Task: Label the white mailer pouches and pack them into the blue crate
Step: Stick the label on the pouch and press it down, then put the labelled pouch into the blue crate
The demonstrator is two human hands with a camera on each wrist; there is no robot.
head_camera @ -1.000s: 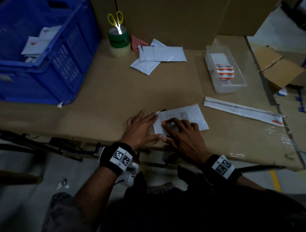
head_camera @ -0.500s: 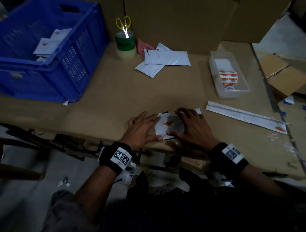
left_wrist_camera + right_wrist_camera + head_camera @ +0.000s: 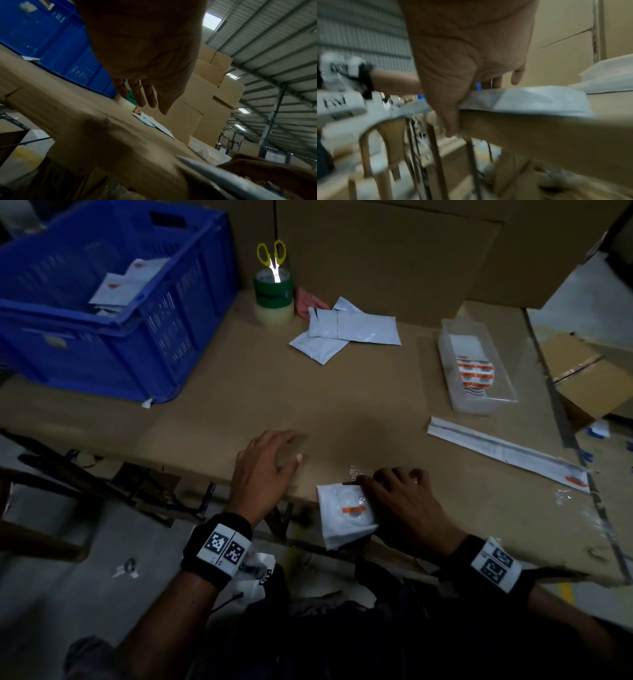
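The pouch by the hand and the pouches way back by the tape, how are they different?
The near pouch bears an orange-marked label; the far pouches show none. The near pouch hangs over the table edge, pinched by the right hand; the far pouches lie flat, overlapping, with no hand on them. The left hand holds nothing. All are white mailers, none yet in the crate.

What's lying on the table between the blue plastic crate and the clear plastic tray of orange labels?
In the head view, between blue crate and clear tray: stacked tape rolls holding yellow-handled scissors, and unlabelled white mailer pouches.
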